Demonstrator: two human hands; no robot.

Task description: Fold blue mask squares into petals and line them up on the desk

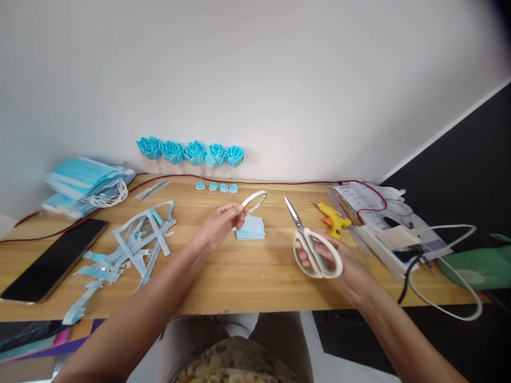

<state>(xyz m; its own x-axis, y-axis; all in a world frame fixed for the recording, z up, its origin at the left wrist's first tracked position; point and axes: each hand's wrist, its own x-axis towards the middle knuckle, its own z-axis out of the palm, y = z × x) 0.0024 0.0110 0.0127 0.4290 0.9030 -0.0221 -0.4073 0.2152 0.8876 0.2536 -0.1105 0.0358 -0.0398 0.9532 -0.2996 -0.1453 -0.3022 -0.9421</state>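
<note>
My left hand (pixel 219 229) pinches a narrow white tape roll (pixel 261 194) between thumb and fingers, holding it up above the table. Just under the roll lies a small stack of light-blue squares (pixel 251 230), partly hidden by my fingers. My right hand (pixel 345 260) grips a pair of scissors (pixel 300 230) by the cream handles, with fingers through a loop. The scissor blades look closed and point up and away, apart from the tape. Beyond the scissors, a yellow glue gun (pixel 336 219) lies on the table.
Several blue flowers (pixel 195 153) on stems lean against the wall, with small folded blue pieces (pixel 213 186) before them. Left are face masks (pixel 82 183), cut strips (pixel 139 242) and a phone (pixel 56 260). Right are a white box (pixel 383 250), cables and a green pouch (pixel 475 268).
</note>
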